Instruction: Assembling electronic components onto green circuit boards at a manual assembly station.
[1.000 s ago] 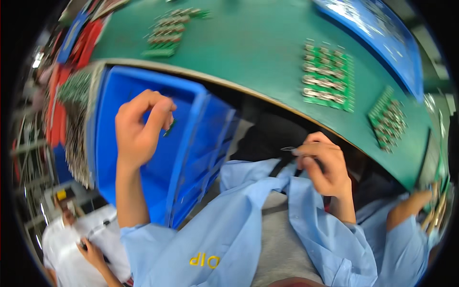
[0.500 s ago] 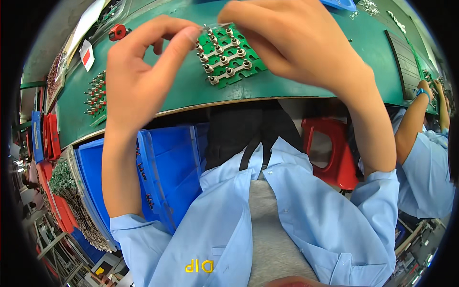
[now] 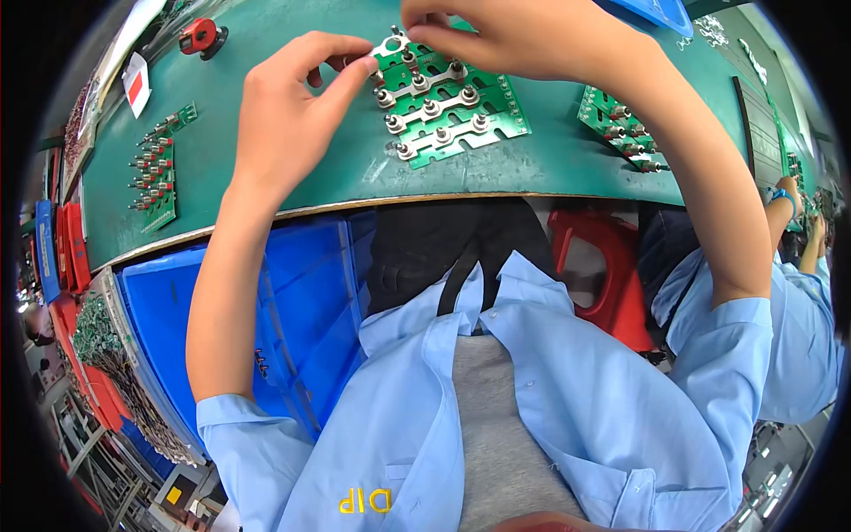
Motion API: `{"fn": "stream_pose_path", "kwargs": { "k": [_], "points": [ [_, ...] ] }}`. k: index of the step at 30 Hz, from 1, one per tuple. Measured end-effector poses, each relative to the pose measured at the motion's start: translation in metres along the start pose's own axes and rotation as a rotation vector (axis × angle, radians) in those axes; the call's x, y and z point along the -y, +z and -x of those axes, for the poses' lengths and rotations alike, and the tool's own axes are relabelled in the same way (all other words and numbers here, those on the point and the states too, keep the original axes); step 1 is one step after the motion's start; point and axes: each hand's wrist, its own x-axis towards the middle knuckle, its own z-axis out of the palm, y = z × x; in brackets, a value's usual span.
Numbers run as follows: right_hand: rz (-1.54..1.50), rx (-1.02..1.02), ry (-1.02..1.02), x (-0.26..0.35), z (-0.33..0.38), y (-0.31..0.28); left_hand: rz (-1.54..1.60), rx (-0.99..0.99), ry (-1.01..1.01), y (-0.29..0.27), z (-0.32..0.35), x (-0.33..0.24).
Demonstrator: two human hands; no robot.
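A green circuit board [image 3: 510, 111] lies on the bench in front of me. Rows of threaded studs stand on it, with silver metal connecting strips [image 3: 432, 109] fitted over the studs. At its far left corner is another silver strip with a round hole [image 3: 392, 43], over or just above the studs. My left hand [image 3: 288, 111] pinches near its left end with thumb and forefinger. From the far right, my right hand [image 3: 496, 35] bends its fingers down at the strip's other end; its fingertips are partly hidden, and so is the strip beneath them.
Other studded green boards lie at the left [image 3: 160, 182] and right [image 3: 620, 129]. A red round object [image 3: 202, 38] and a red-marked white tag [image 3: 136, 86] are at the far left. Blue bins [image 3: 301, 310] and a red stool [image 3: 612, 284] stand below the bench edge. A co-worker sits at right.
The view has shifted, bringing the right-hand board into sight. The holed silver strip now shows more plainly between my hands. Both hands stay at the board's far edge.
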Motion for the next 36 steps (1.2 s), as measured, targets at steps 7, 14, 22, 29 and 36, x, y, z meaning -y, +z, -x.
{"fn": "stream_pose_path", "kwargs": {
  "k": [7, 14, 22, 29, 36],
  "points": [
    [-0.007, 0.093, 0.028, -0.003, 0.001, -0.003, -0.037, 0.063, 0.017, 0.001, -0.003, -0.004],
    [0.083, 0.198, 0.047, 0.005, -0.002, -0.008, -0.095, 0.112, 0.093, -0.008, 0.0, 0.005],
    [-0.024, 0.313, 0.112, 0.005, -0.013, -0.011, -0.053, 0.099, 0.16, -0.006, 0.009, 0.019],
    [-0.196, 0.283, 0.15, 0.0, -0.011, -0.001, -0.137, 0.111, 0.186, 0.0, 0.008, 0.024],
    [-0.158, 0.363, 0.17, 0.007, -0.018, -0.009, -0.188, 0.074, 0.236, 0.001, 0.005, 0.022]
  ]
}}
